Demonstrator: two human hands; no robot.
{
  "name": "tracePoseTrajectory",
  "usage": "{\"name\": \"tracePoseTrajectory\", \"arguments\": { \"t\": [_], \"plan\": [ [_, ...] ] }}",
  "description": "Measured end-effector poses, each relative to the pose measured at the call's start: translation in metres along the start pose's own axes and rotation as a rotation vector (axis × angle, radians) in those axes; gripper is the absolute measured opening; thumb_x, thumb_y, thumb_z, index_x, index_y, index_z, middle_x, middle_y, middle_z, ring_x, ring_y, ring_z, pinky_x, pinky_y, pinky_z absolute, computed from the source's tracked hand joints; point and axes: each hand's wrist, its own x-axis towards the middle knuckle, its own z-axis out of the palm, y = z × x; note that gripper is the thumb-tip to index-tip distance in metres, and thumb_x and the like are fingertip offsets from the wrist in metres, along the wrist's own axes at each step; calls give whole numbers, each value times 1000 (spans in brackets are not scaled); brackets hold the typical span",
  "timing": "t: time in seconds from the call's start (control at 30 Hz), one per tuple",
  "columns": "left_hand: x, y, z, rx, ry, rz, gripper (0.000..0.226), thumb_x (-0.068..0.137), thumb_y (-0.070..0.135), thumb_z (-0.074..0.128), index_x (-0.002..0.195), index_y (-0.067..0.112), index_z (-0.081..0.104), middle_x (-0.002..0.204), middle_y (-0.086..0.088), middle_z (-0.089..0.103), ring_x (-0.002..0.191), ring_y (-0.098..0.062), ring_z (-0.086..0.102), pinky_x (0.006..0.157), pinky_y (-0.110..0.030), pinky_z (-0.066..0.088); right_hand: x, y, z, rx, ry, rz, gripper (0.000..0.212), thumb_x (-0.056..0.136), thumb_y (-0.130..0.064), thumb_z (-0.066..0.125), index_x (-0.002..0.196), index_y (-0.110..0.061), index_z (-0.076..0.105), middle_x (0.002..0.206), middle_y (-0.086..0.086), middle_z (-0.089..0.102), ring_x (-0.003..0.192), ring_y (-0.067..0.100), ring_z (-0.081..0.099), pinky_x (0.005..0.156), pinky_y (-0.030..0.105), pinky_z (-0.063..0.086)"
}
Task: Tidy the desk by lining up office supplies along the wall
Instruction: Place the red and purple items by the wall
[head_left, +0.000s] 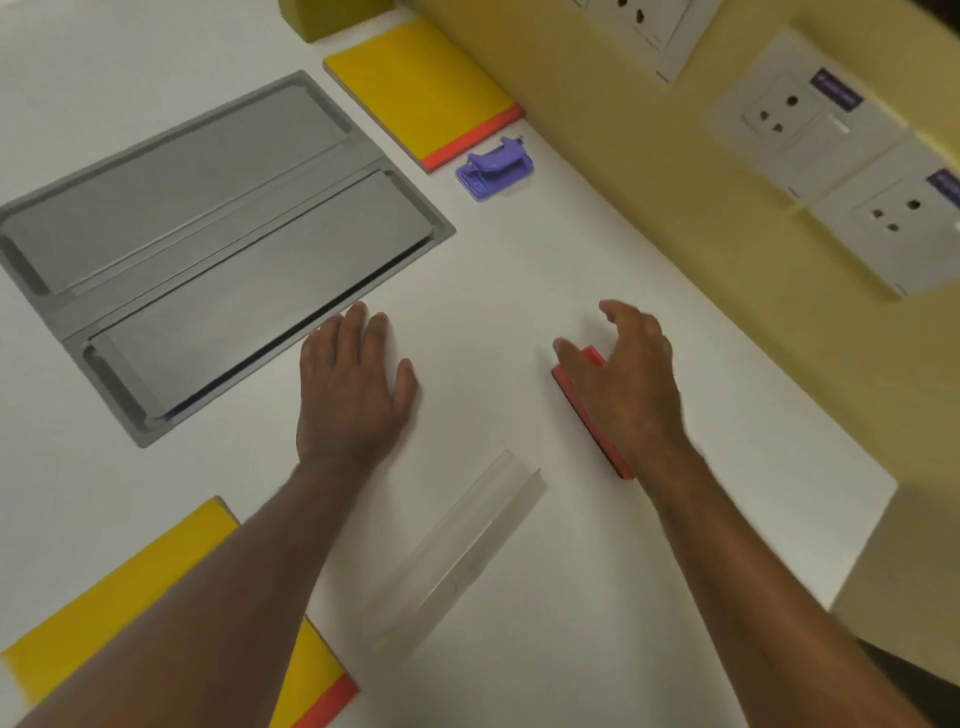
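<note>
Seemingly light and stiff, the red eraser block (592, 410) lies near the wall (649, 171), under the right hand (631, 387), whose spread fingers (618, 314) hover over it without a clear grip; its long sides look the best hold. The left hand (353, 389) rests flat, fingers loosely together, on the smooth white worktop (519, 270). A yellow pad (421, 88) and purple punch (493, 166) already sit along the wall.

notepad (423, 88) at wall (623, 156) | punch (494, 167) beside it | ruler (457, 556) between forearms
</note>
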Motion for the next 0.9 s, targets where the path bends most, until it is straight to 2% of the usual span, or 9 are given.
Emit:
{"name": "tracePoseTrajectory", "arguments": {
  "t": [0.07, 0.1, 0.2, 0.37, 0.5, 0.57, 0.7, 0.8, 0.9],
  "plan": [
    [0, 0, 0, 7, 4, 2, 57, 97, 41, 44, 144, 9, 43, 154, -15, 40, 137, -39, 38, 118, -50, 28, -20, 14, -2, -77, -23, 68, 78, 82, -64, 67, 146, -31, 39, 147, -8, 44, 135, 18, 40, 98, 42, 48],
    [0, -1, 1, 8, 5, 3, 57, 97, 41, 44, 144, 9, 43, 154, -15, 40, 137, -39, 38, 118, -50, 28, -28, 20, -2, -93, -30, 87, 82, 80, -64, 69, 147, -29, 38, 147, -6, 45, 135, 20, 41, 98, 44, 47],
    [0, -1, 3, 0, 14, 9, 56, 97, 41, 44, 144, 9, 43, 153, -15, 41, 137, -39, 38, 117, -50, 28, -43, 35, 1, -123, -46, 118, 84, 78, -58, 75, 147, -26, 39, 142, -2, 49, 128, 23, 45, 94, 42, 47],
    [-1, -1, 3, -6, 17, 11, 57, 98, 41, 44, 144, 8, 44, 154, -16, 40, 138, -39, 37, 118, -50, 27, -47, 44, 3, -136, -31, 108, 55, 81, -46, 74, 128, -27, 53, 119, -4, 58, 100, 16, 47, 77, 32, 40],
    [-1, -3, 4, -16, 30, 18, 58, 97, 40, 45, 145, 6, 46, 154, -17, 42, 138, -40, 38, 118, -51, 28, -37, 41, 1, -54, -33, 131, 41, 78, -57, 72, 107, -39, 50, 103, -11, 59, 85, 13, 56, 68, 29, 42],
    [0, -2, 3, -12, 7, 14, 59, 98, 41, 43, 146, 7, 45, 154, -17, 41, 140, -38, 37, 118, -50, 27, -24, 31, -1, 31, -52, 127, 42, 77, -60, 72, 106, -43, 47, 101, -14, 60, 84, 12, 60, 68, 29, 45],
    [1, -1, 2, -4, -17, 17, 58, 98, 41, 42, 146, 8, 44, 155, -16, 40, 140, -37, 37, 118, -50, 27, 15, 1, 2, 21, -70, -66, 47, 79, -47, 77, 117, -34, 52, 102, -14, 57, 88, 14, 57, 72, 29, 43],
    [1, -2, 3, -8, -6, 15, 58, 97, 40, 44, 145, 7, 45, 154, -16, 42, 138, -38, 39, 118, -50, 28, 52, -21, 7, -85, -129, -263, 49, 81, -31, 75, 124, -27, 53, 117, -3, 61, 104, 25, 57, 85, 40, 48],
    [0, -3, 5, 2, 12, 19, 57, 97, 40, 47, 144, 7, 46, 152, -16, 43, 136, -38, 40, 116, -50, 29, 87, -37, 12, -188, -175, -443, 55, 81, -13, 72, 131, -24, 54, 128, 4, 52, 117, 29, 48, 96, 42, 45]
  ]
}}
